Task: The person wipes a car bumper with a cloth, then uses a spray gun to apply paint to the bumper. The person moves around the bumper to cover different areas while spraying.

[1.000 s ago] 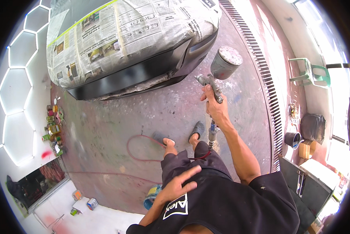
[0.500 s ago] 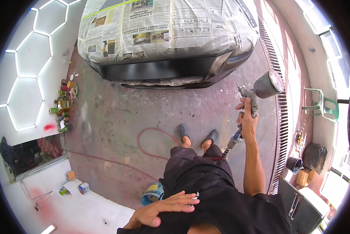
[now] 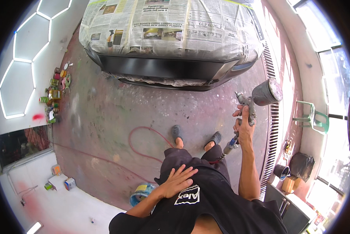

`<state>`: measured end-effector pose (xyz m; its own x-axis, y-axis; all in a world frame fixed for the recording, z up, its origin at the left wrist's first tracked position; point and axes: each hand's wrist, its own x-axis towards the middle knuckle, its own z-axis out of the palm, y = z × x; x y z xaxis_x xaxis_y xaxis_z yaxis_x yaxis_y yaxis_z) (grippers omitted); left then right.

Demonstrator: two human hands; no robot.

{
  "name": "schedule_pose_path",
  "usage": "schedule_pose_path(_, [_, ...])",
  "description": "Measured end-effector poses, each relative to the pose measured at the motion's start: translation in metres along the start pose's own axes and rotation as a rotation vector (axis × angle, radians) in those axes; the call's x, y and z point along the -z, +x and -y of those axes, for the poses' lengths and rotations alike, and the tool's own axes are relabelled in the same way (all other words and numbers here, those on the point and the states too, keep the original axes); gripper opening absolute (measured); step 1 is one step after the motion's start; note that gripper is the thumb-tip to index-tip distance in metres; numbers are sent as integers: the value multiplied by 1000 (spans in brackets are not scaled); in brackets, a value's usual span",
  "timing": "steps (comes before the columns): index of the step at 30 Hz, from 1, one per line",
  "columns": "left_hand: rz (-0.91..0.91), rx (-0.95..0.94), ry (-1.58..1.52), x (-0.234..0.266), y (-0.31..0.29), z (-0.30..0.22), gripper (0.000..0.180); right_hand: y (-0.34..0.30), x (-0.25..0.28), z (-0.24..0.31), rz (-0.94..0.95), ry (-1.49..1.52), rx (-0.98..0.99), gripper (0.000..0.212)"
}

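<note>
My right hand [image 3: 246,126] is closed around the handle of a grey, paint-stained spray gun [image 3: 246,106], its cup [image 3: 267,92] tilted out to the right. From the gun's lower end a red air hose [image 3: 138,153] runs past my legs and loops over the floor. Fingers spread, my left hand [image 3: 178,181] lies flat on the front of my black shirt and holds nothing. Ahead stands a car whose body is wrapped in newspaper [image 3: 159,29]; its black bumper [image 3: 159,69] is uncovered and apart from the gun.
Several paint cans [image 3: 54,93] line the left wall. A blue bucket [image 3: 141,193] stands beside my left leg. Along the right runs a floor grate [image 3: 269,156], with a green plastic chair [image 3: 311,117], a black bag [image 3: 303,165] and a dark bucket [image 3: 281,171] beyond it.
My left hand has moved up along my shirt, uncovering a white print. The spray gun stays in my right hand at nearly the same place. The view has shifted slightly.
</note>
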<state>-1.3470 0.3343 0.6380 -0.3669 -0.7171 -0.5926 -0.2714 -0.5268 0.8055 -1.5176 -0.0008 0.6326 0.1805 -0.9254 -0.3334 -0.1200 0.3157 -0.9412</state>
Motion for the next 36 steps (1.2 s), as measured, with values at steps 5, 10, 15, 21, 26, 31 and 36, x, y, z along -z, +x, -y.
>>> schedule_pose_path(5, [-360,461,400,-47,40,91,93,20,15,6,95,-27,-7,61])
schedule_pose_path(10, [-786,714,-181,-118,87,139,100,58,56,6,224,-91,-18,63])
schedule_pose_path(15, [-779,513,-1058,-233,180,147,95,92,98,3,317,-104,-7,61])
schedule_pose_path(21, [-736,516,-951,-273,212,95,100,110,154,-7,342,-32,-41,64])
schedule_pose_path(26, [-876,644,-701,-281,225,-32,112,116,172,-6,383,-60,-35,60])
schedule_pose_path(31, [-1020,898,-557,-251,250,-55,119,123,192,-21,438,-75,-3,58])
schedule_pose_path(36, [-979,888,-618,-206,260,37,113,117,212,-27,457,-60,39,57])
